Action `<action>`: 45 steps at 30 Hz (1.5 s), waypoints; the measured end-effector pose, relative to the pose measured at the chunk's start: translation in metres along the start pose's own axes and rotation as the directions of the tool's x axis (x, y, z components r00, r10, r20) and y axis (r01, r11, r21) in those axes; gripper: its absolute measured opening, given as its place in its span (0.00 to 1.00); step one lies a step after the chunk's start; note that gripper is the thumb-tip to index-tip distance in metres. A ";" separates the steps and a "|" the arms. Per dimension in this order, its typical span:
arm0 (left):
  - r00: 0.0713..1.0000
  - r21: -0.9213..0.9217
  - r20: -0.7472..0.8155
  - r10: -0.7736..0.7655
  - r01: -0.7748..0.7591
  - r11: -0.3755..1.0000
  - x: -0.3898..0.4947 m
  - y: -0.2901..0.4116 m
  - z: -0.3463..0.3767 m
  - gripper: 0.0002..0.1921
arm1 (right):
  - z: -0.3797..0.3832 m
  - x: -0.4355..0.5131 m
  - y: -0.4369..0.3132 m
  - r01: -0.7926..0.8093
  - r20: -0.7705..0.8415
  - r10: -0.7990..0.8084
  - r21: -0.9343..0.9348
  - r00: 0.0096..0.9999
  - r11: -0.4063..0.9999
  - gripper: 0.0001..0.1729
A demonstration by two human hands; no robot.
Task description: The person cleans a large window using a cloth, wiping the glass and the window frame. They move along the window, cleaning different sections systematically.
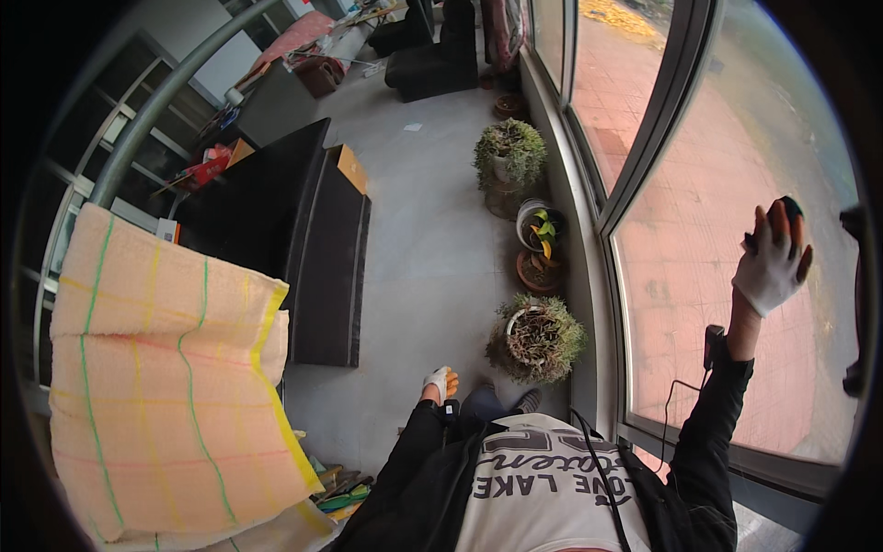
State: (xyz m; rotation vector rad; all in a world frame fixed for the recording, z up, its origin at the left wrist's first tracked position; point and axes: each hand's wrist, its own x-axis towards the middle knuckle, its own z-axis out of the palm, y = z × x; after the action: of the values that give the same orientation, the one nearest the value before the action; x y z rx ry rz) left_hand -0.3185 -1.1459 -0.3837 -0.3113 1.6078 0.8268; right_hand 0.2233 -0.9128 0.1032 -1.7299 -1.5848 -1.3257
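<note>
My right hand, in a white work glove with orange fingertips, is raised against the window glass. Its fingers are curled over a small dark object, perhaps a cloth or pad; the hand hides most of it. My left hand, gloved the same way, hangs low beside my legs with the fingers curled in and nothing visible in them. Nearest to it on the floor is a bushy potted plant in a white pot.
More potted plants line the low wall under the window. To my left stands a black cabinet. A checked towel hangs over a metal rail. Black armchairs stand farther back on the grey floor.
</note>
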 end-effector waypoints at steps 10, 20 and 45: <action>0.998 0.085 -0.027 -0.051 0.053 0.995 0.046 0.017 -0.039 0.17 | 0.031 -0.087 -0.024 0.108 0.299 -0.186 0.260 0.936 0.960 0.21; 0.998 0.340 -0.039 -0.051 0.062 0.938 0.067 0.142 0.038 0.09 | 0.029 0.003 0.060 0.174 0.022 -0.173 -0.237 0.985 0.956 0.30; 0.999 0.685 0.041 -0.008 -0.022 0.728 0.131 0.422 -0.005 0.20 | 0.058 -0.002 -0.008 -0.124 0.016 0.138 -0.342 0.990 0.932 0.28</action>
State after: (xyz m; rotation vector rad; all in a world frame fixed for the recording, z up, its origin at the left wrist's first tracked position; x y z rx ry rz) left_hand -0.6142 -0.8181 -0.3658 0.2490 1.7573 0.1857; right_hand 0.2362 -0.8635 0.0739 -2.0363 -1.2876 -1.5779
